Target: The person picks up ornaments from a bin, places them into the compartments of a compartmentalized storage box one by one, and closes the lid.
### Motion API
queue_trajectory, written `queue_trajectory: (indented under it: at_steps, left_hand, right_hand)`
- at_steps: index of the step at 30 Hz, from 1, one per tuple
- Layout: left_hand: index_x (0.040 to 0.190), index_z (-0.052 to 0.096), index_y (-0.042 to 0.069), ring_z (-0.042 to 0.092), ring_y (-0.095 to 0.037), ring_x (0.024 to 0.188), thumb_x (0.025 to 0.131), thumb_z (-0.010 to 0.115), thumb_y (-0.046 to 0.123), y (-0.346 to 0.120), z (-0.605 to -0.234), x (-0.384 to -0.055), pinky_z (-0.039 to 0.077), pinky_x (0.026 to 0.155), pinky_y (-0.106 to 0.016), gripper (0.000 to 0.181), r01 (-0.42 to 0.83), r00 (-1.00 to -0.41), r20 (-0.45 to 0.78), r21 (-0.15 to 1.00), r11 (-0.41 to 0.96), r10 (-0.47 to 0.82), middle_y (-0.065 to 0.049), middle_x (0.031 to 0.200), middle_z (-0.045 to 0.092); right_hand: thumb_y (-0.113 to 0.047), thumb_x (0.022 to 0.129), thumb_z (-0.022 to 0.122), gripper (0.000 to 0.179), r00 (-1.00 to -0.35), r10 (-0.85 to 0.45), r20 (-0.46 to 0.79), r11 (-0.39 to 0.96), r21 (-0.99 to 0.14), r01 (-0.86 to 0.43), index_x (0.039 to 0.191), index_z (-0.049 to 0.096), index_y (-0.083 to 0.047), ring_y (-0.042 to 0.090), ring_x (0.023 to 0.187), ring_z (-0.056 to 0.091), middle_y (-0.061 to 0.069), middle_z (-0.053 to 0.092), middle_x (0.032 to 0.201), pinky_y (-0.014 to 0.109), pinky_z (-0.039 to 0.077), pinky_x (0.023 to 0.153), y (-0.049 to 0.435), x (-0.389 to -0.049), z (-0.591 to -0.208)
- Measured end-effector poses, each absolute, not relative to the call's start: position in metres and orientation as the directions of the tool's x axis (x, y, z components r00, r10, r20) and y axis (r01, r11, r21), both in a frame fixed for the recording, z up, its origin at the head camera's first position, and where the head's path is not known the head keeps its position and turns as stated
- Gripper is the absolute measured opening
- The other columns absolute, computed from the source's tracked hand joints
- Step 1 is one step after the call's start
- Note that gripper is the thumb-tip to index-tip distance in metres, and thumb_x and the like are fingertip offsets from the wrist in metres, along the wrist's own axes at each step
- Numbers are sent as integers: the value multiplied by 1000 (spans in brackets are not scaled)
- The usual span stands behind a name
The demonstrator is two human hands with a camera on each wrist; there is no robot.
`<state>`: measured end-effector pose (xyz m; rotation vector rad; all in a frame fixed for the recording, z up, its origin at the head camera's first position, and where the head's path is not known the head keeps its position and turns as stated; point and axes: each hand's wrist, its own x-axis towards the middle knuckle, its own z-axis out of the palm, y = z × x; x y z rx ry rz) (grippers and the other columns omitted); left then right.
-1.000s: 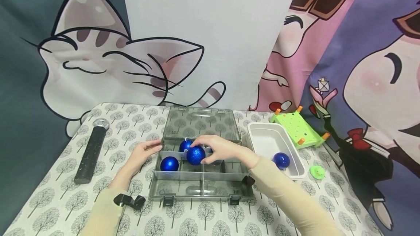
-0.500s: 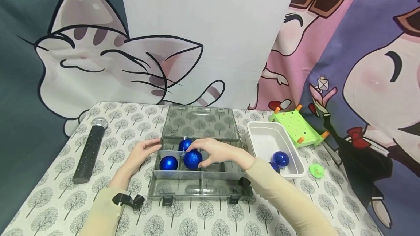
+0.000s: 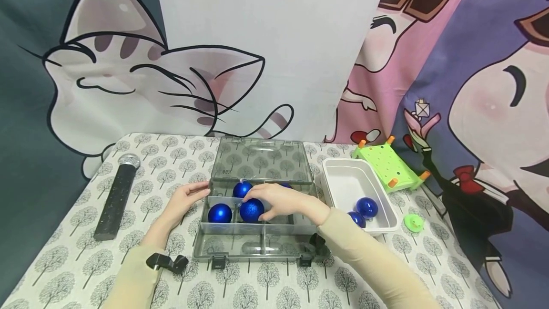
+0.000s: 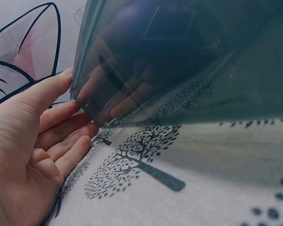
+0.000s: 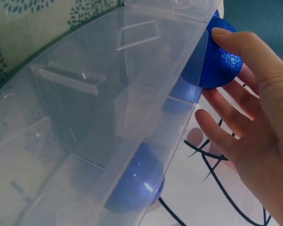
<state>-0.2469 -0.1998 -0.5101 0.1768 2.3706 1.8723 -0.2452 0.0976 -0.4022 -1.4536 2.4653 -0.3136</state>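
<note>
My right hand (image 3: pixel 285 200) holds a glittery blue Christmas ball (image 3: pixel 252 211) between thumb and fingers, in or just over the middle row of a smoky clear divider box (image 3: pixel 229 251). The right wrist view shows the thumb on one side of that glittery ball (image 5: pixel 222 59). Left of it in the same row sits a smooth blue ball (image 3: pixel 219 213). Another blue ball (image 3: pixel 242 189) lies in the back row, and one more (image 3: pixel 286 185) is mostly hidden behind the right hand. My left hand (image 3: pixel 185 203) touches the box's left side with extended fingers, also seen in the left wrist view.
Right of the box stands a white bin (image 3: pixel 339 182) with two shiny blue balls (image 3: pixel 367 208) inside. A green pegged toy stand (image 3: pixel 388 166) and a small green toy (image 3: pixel 413 223) lie beyond it. A black microphone (image 3: pixel 116 199) lies at far left. The box's lid (image 3: pixel 261 161) is folded back.
My right hand has moved slightly left and down with the glittery ball. A second ball in the bin has come into view beside the sleeve. My left hand has stayed at the box.
</note>
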Motion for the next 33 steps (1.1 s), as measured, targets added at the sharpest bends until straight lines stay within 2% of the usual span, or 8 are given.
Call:
queue_trajectory:
  at_steps: [9, 33]
  left_hand:
    - [137, 51, -5, 52, 17, 100, 95, 64, 25, -199, -510, -247, 39, 92, -6, 53, 14, -986, -23, 974, 227, 163, -24, 139, 54]
    - [138, 50, -5, 52, 18, 99, 96, 63, 25, -200, -510, -247, 38, 92, -4, 53, 12, -986, -26, 974, 228, 165, -24, 139, 53]
  right_hand:
    - [-19, 80, 79, 54, -443, -890, -108, 456, -252, -854, 130, 59, -10, 21, 129, 50, 0, 61, 133, 32, 35, 115, 94, -244, -407]
    - [-21, 78, 82, 54, -481, -861, -164, 505, -170, -847, 128, 61, -15, 19, 130, 50, -2, 62, 132, 30, 36, 114, 84, -241, -408]
